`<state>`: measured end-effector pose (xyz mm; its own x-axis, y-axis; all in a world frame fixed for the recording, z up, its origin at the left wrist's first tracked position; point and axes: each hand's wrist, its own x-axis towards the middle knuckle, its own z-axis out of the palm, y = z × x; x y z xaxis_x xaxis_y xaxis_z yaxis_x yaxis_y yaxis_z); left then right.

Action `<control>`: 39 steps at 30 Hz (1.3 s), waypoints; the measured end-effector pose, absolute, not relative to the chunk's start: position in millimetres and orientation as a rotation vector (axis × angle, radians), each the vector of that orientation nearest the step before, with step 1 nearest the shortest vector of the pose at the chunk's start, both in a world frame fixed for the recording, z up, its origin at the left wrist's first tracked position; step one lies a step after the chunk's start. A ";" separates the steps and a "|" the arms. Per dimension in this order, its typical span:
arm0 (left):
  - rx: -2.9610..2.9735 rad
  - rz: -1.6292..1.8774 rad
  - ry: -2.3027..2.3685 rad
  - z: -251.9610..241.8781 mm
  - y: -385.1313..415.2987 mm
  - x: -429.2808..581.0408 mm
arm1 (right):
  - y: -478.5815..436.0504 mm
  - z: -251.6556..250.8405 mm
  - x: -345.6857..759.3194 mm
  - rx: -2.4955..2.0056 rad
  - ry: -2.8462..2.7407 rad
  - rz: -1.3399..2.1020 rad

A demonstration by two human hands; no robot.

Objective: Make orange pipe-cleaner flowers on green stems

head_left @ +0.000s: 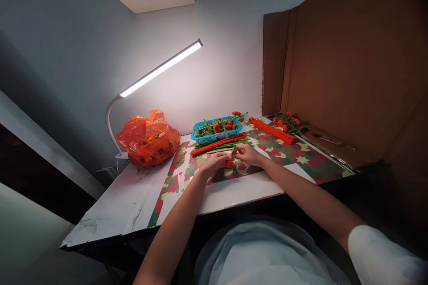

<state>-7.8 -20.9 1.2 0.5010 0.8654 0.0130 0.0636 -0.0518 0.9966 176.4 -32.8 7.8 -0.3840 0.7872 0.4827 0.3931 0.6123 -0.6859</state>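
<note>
My left hand (214, 164) is closed around the edge of a small orange flower (229, 164), low over the table. Close beside it, my right hand (248, 155) pinches a short green stem (233, 148) that points up from the fingers. The two hands nearly meet, and whether stem and flower are joined cannot be made out. Just beyond them lie long orange fuzzy sticks (217, 144) and green sticks (220, 146), which look like pipe cleaners. Behind these stands a blue plastic basket (217, 136) holding orange flowers with green stems.
A red plastic bag (150, 142) with orange flowers inside stands at the left, by a lit clamp lamp (162, 69). Another orange bundle (271, 131) and several finished-looking flowers (285, 121) lie at the right. Cardboard (351, 62) walls the right side. A camouflage-patterned mat (307, 162) covers the table.
</note>
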 end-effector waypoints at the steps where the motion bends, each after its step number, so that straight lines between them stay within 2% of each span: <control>1: 1.544 0.822 0.873 1.9 -22.0 -7.9 | -32.7 7.6 176.8 -0.967 -2.002 0.574; 7: 2.075 1.075 1.035 6.8 -32.7 -2.4 | -30.3 2.6 171.3 -1.235 -1.926 0.336; 15: 2.421 1.161 1.268 3.4 -37.5 6.5 | -31.4 -0.4 159.3 -1.424 -1.780 0.454; 24: 2.140 1.080 1.234 -0.8 -26.8 4.7 | -29.3 -1.1 170.4 -1.217 -1.966 0.373; 28: 2.001 0.997 1.167 -2.7 -24.6 3.5 | -27.8 0.2 173.8 -1.171 -1.971 0.479; 32: 2.021 1.005 1.188 -2.9 -25.8 4.4 | -29.4 2.6 171.1 -1.260 -1.933 0.569; 39: 1.960 1.087 1.206 -2.0 -26.0 6.4 | -31.0 2.8 168.1 -1.217 -1.936 0.447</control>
<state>6.4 -26.0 -2.0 0.2564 0.9067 0.3349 0.4270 -0.4171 0.8023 168.1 -31.0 2.8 -0.2280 0.8716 0.4339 0.5936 0.4777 -0.6476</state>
